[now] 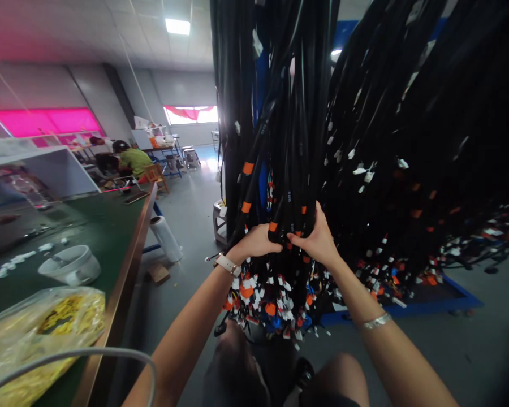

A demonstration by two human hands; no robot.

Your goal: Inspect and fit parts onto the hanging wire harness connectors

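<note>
right now both hands are up in front of the person, deep in a big hanging bunch of black cables (292, 141). the left hand (257, 242) has its fingers curled shut around some of the cables, just under a strip of orange tape (273, 226). the right hand (318, 237) is just beside it, and its fingers are closed on the cables too. the two hands almost touch each other. the left wrist has a watch (227, 263) with a light band, and the right wrist has a silver bracelet (377, 321).

the bunch hangs straight down from above, right in the middle of the view. below the hands, the cable ends are full of small plugs (271, 299) in white, orange, blue and red. another big dark bunch (407, 141) hangs to the right, over a blue cart base (449, 297) on the floor.

on the left is a long green table (106, 226). a white roll of tape (70, 264) sits on it, and near the corner lies a clear bag (42, 322) with yellow bits inside. a roll of clear wrap (166, 238) leans by the table edge. far back, a person in a green shirt (133, 160) bends over another table.
</note>
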